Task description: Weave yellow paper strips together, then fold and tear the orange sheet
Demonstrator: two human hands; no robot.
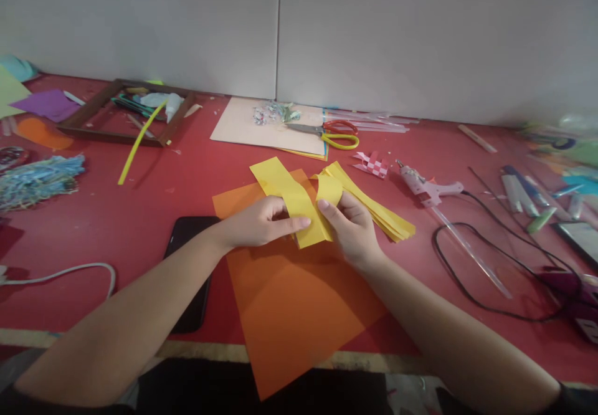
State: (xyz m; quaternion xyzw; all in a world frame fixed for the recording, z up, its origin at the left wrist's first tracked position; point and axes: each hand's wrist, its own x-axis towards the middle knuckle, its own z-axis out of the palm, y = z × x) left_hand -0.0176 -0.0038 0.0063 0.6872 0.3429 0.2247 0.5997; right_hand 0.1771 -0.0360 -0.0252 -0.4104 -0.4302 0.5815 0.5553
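My left hand [259,222] pinches a yellow paper strip [287,195] with thumb and fingers, over an orange paper sheet [289,303] on the red table. My right hand [352,228] grips the same strip where it folds over near its right end. A stack of more yellow strips [378,209] lies just right of my right hand, fanned toward the lower right.
A black phone [189,271] lies under my left forearm. Scissors [327,133] rest on a beige sheet behind. A glue gun [427,186] with its black cord [467,278] sits right. A wooden frame [88,113], yarn [37,178] and a white cable [70,271] lie left.
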